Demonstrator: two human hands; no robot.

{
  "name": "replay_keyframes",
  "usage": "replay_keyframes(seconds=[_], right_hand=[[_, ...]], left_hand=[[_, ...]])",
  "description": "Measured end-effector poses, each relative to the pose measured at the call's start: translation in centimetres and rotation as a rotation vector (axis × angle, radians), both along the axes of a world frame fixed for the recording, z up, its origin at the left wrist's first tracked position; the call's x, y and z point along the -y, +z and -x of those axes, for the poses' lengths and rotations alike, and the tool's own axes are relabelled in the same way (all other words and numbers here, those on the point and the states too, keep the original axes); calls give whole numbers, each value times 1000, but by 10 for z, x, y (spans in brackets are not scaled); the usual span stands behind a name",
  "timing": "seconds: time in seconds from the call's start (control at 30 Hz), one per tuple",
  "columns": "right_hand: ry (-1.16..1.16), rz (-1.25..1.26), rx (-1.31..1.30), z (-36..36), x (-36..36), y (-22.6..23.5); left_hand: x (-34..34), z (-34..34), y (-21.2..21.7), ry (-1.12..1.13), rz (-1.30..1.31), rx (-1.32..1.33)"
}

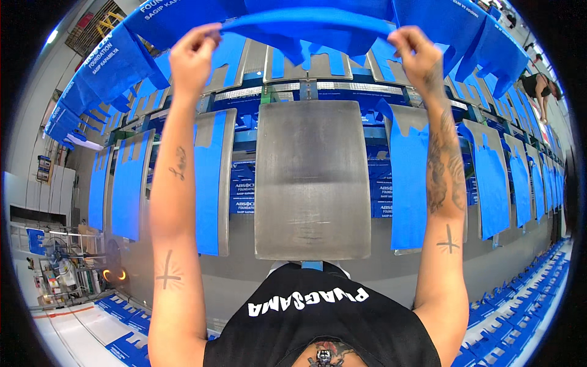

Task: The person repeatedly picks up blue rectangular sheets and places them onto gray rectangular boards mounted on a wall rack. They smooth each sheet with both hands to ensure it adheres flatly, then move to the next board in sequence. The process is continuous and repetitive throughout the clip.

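Note:
A blue fabric bag (306, 24) is stretched wide between my raised hands, above the far end of a bare grey metal board (312, 183). My left hand (194, 58) pinches its left corner. At the opposite corner, my right hand (419, 58) has its fingers closed on the cloth. The bag sags in the middle, and its lower part hangs in folds with cut-out strips. Both arms reach forward over the board, which lies flat directly before me.
Similar boards carry blue bags on my left (208, 183) and right (416, 183). More printed blue bags (104, 67) hang in a row overhead. Another person (538, 88) bends at the far right. Bags lie in rows low on the right (520, 306). Equipment (64, 263) stands at the left.

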State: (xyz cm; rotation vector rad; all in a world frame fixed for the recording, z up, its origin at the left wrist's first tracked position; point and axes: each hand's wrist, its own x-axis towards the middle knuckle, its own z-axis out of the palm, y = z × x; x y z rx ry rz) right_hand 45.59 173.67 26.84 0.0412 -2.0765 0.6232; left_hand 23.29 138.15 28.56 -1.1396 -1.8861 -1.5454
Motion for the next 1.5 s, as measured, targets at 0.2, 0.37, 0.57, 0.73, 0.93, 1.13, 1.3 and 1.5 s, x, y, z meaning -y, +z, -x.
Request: replay_keyframes(seconds=[0.2,0.37,0.57,0.73,0.93,1.13,1.3,1.5], right_hand=[[76,216,220,-50,35,-130],[-110,410,268,-112,79,-242],[17,1208,580,-201,141,-317],[-94,1303,573,-244,171,-327],[-151,1180,652,-276,192,-340],[-222,1141,776,-291,208,-341],[-278,982,817,-305,208,-346],[-321,904,945,-319,214,-338]], left_hand=[[45,-40,-130,36,183,443],[78,-114,-215,20,135,908],[129,-207,-305,29,76,1164],[156,-256,-332,140,153,1358],[172,-297,-346,207,214,1429],[190,-308,-363,257,318,1339],[193,-323,-358,299,444,1222],[197,-345,-350,379,572,1127]])
